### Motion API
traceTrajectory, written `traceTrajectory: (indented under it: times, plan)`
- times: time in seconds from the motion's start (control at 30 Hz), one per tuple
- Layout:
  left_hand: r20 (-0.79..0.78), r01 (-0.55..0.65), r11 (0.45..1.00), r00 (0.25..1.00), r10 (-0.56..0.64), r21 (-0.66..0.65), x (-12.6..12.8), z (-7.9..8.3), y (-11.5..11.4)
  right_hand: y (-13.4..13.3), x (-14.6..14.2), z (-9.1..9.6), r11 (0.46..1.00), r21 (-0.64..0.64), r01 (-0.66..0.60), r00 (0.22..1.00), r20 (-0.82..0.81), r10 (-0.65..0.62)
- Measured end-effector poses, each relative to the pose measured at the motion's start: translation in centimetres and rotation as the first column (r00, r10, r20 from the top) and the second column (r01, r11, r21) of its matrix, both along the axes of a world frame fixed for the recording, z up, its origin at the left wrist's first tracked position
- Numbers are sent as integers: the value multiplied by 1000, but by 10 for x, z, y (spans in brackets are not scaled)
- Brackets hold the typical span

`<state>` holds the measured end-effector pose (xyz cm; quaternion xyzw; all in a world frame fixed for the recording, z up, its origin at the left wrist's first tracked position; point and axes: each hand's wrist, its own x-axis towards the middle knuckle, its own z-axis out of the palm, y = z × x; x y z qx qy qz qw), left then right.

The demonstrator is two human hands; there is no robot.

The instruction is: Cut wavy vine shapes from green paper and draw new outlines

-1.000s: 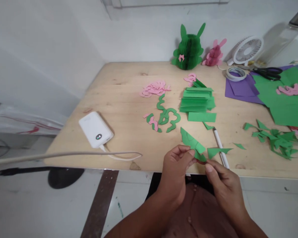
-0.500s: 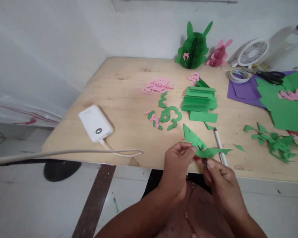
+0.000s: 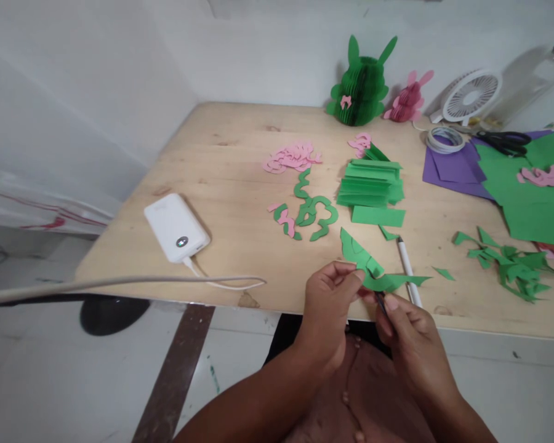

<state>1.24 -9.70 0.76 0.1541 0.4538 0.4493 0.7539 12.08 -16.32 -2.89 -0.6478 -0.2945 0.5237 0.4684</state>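
Note:
My left hand (image 3: 331,303) pinches a piece of green paper (image 3: 353,247) with curved lines drawn on it, above the table's front edge. A partly cut strip (image 3: 399,282) of that paper sticks out to the right. In my closed right hand (image 3: 409,329) is a slim dark tool, apparently small scissors (image 3: 380,301), its tip at the paper's lower edge. My fingers hide most of it. Close by on the right lies a white pen (image 3: 409,271), partly under the strip. Wavy green cutouts (image 3: 321,212) lie just beyond my left hand.
Folded green strips (image 3: 369,184) and pink cutouts (image 3: 293,158) lie farther back. Green scraps (image 3: 512,264), purple sheets (image 3: 457,169) and black-handled scissors (image 3: 503,143) are on the right. A green paper rabbit (image 3: 360,89) and a fan (image 3: 471,97) stand behind. A power bank (image 3: 175,226) with its cable sits left.
The dark tool has shifted slightly at the paper's lower edge and shows more between my right fingers. My left hand keeps its pinch, and the table's things stay put.

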Motion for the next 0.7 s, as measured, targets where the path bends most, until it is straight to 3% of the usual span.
traceTrajectory:
  times: [0.7]
  plan:
    - [-23, -65, 998, 998, 65, -8, -1, 0, -1, -4, 0, -7, 999, 26, 22, 996, 84, -24]
